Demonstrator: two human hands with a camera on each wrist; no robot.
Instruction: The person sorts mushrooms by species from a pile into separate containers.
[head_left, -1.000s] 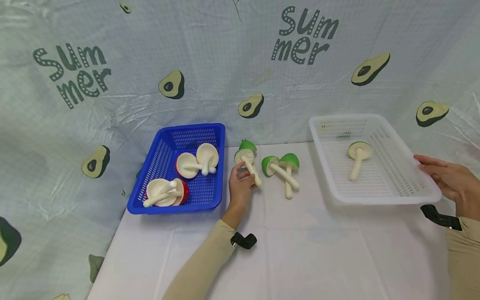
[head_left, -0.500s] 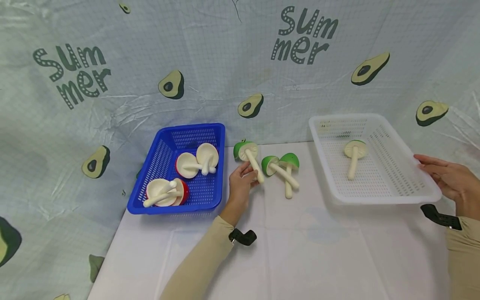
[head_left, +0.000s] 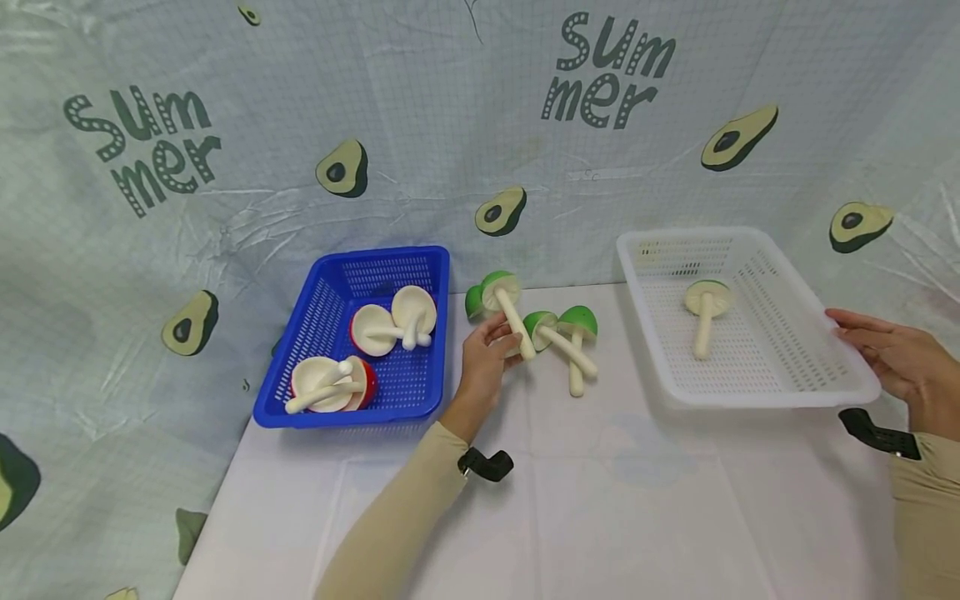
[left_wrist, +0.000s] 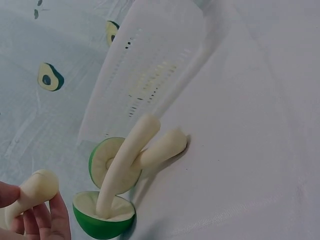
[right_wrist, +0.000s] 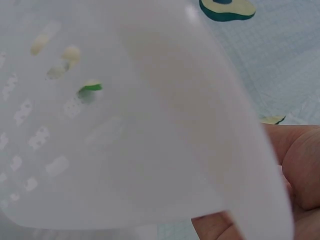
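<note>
The left hand is pinching the stem of a green-capped mushroom between thumb and curled fingers, the gap closing down to the stem's thickness; the pale cap underside is facing the wearer beyond the fingertips, while the rounded stem end is poking out past the thumb; a second green cap is showing just left of the held one; two crossed green-capped mushrooms are lying on the white table, just right of the fingers. The right hand is touching the right-hand rim of the white basket from outside; the rim is hiding part of its fingers, so how far they are curling cannot be told; inside, one green-capped mushroom is lying well apart from that hand; red-capped mushrooms are resting in the blue basket, left of the left hand.
</note>
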